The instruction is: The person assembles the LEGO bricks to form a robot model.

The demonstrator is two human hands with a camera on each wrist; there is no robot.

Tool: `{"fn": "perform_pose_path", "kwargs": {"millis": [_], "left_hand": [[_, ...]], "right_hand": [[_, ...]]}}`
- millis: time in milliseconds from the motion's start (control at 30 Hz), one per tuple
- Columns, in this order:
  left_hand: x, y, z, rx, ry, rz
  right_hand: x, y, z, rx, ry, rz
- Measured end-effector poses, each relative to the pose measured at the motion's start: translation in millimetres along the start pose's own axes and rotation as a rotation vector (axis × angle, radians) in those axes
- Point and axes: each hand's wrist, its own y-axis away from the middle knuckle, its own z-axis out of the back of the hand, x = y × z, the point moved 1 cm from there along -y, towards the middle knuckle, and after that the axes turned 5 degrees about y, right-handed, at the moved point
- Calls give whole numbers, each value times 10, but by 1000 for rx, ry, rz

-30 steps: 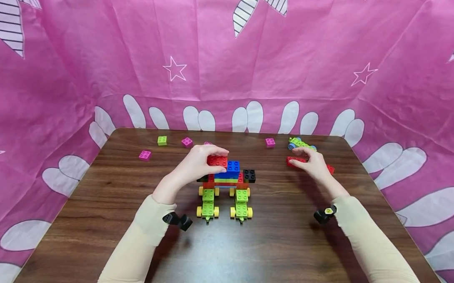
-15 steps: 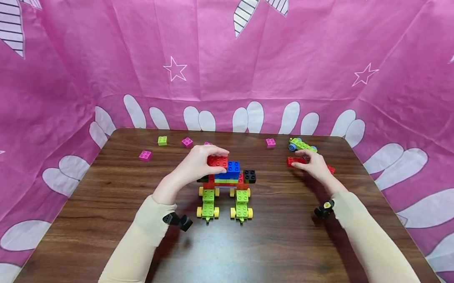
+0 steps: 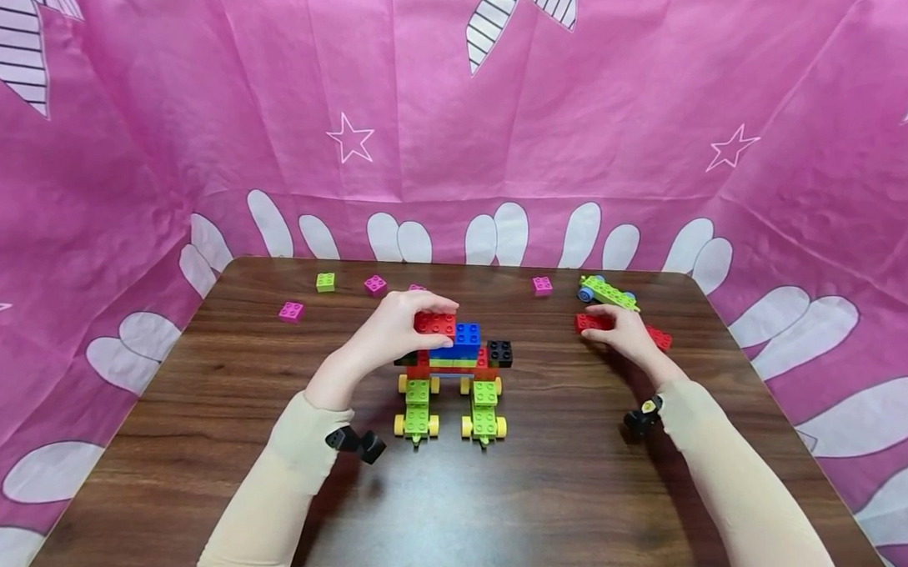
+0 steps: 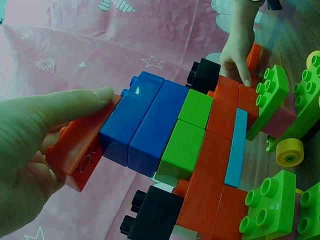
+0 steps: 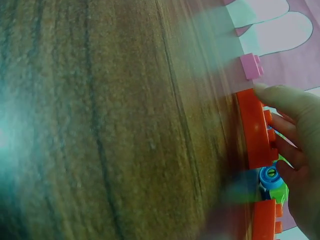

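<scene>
On the table stands a build of Duplo-style bricks. Its lime wheeled bases (image 3: 484, 416) have yellow wheels, and above them sit red, lime and blue bricks (image 4: 150, 120) with black bricks (image 4: 205, 74) at the sides. My left hand (image 3: 384, 332) grips a red brick (image 4: 82, 145) at the top of the build, thumb on one side and fingers behind. In the left wrist view this brick leans against the blue one. At the right, my right hand (image 3: 627, 334) pinches another red brick (image 5: 255, 129) lying on the table, its thumb at one end and fingers over the studded side.
A second loose red brick (image 3: 659, 337) lies beside my right wrist. Behind it is a lime wheeled base (image 3: 608, 292) with blue wheels. Pink bricks (image 3: 291, 312) and a lime brick (image 3: 325, 281) lie along the back of the table (image 3: 225, 392). Pink cloth (image 3: 449, 150) hangs around it.
My right hand has lowered and closed its thumb and fingers on the red brick at the right. My left hand and the build have stayed in place.
</scene>
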Motion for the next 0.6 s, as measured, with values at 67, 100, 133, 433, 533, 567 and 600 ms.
{"fn": "perform_pose_path", "kwargs": {"millis": [67, 100, 133, 433, 533, 567, 600], "left_hand": [[-4, 1, 1, 1, 2, 0], [-2, 1, 2, 0, 2, 0], [-1, 2, 3, 0, 2, -1], [16, 7, 5, -7, -3, -12], [18, 9, 3, -2, 0, -10], [19, 10, 3, 0, 2, -8], [22, 11, 3, 1, 2, -7]], "right_hand": [[1, -16, -8, 6, 21, 0], [2, -24, -12, 9, 27, 0], [2, -34, -17, 11, 38, 3], [1, -85, -36, 33, 112, 21], [-8, -94, -43, 37, 131, 29], [-9, -96, -45, 39, 136, 32], [-12, -99, -47, 40, 141, 33]]}}
